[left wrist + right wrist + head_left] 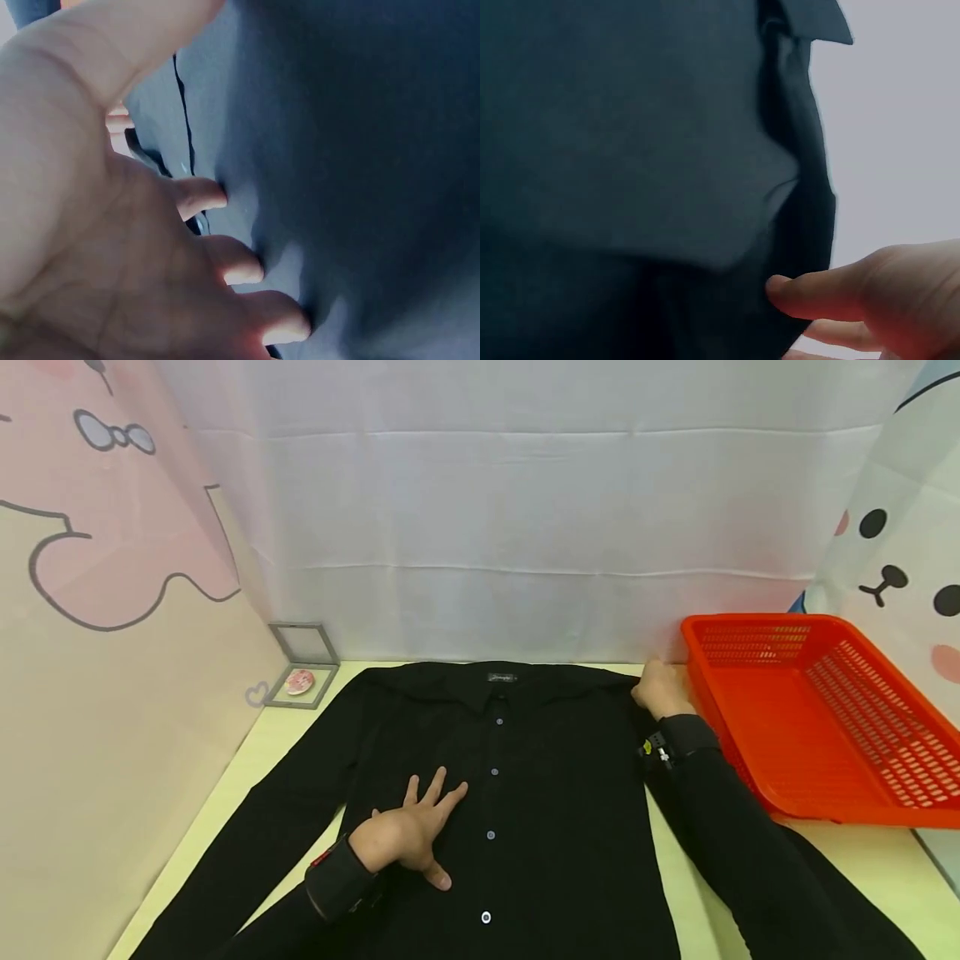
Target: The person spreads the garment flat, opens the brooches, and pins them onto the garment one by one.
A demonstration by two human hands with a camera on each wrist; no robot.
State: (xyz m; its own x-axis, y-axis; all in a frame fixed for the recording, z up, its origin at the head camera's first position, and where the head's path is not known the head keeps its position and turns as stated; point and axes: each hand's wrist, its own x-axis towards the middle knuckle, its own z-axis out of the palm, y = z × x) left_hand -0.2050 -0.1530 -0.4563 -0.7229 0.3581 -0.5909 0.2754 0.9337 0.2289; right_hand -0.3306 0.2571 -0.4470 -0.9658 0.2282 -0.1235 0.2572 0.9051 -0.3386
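A black button-up shirt (555,793) lies front side up on the pale yellow table, its collar toward the back wall. My left hand (411,831) rests on the chest with fingers spread; in the left wrist view its fingertips (289,326) press into the dark cloth. At the shoulder on the right side, my right hand (662,689) pinches the edge of the shirt. The right wrist view shows the thumb (810,294) on top of the cloth and the other fingers below the edge. One sleeve (247,827) stretches down to the left; my right forearm overlaps the other.
A red plastic basket (817,718) stands at the right, close to my right hand and forearm. At the back left corner sits a small open grey box (306,685) with a pink round piece (299,682) in it. A white curtain (495,527) closes off the back.
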